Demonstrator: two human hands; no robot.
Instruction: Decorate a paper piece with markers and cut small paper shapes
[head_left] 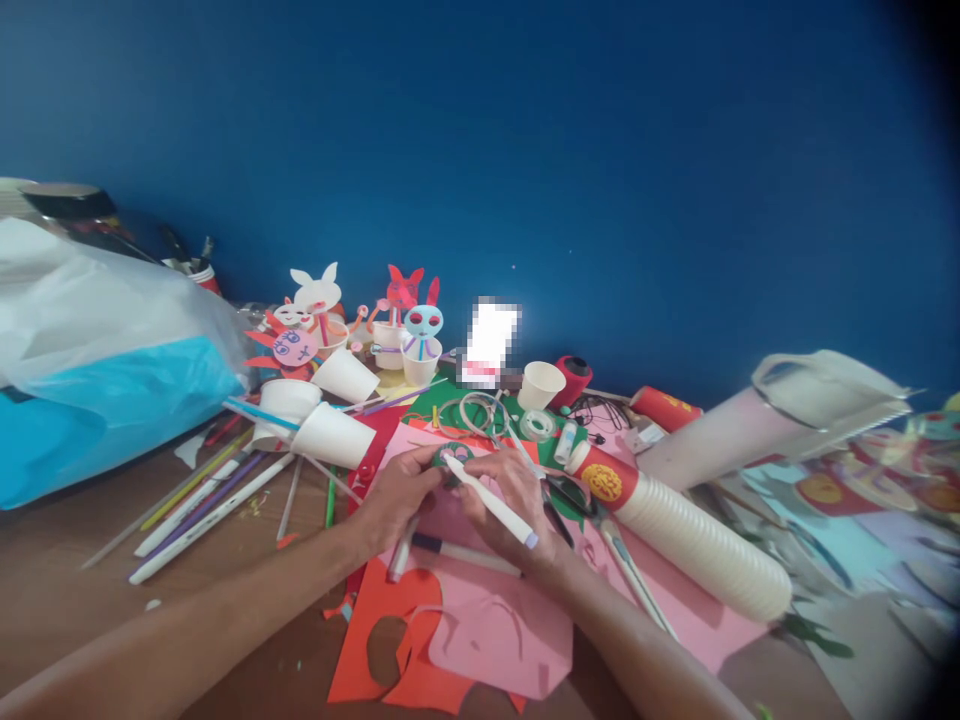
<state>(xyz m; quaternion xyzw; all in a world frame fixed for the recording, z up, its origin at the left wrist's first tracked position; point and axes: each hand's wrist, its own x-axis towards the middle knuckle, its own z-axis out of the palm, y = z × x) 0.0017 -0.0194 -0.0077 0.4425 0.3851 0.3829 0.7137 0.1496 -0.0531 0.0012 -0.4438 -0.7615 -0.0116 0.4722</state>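
Observation:
A small dark green paper piece (444,456) with pinkish marks is pinched at its left edge by my left hand (401,492). My right hand (514,500) is closed around a white marker (495,505) with a pale purple end; its tip touches or hovers over the green piece. Under both hands lies pink paper (517,635), with cut orange paper (367,640) beneath it. Another white marker with a dark section (465,553) rests on the pink sheet below my hands, and a short whitish pen (401,555) lies near my left hand.
Animal-faced paper figures (424,322) stand in white cups at the back left. Pens (210,520) lie left. A stack of paper cups (697,540) and a pink-white roll (712,430) lie right. A bright phone (489,340) leans behind. A plastic bag (112,370) fills the far left.

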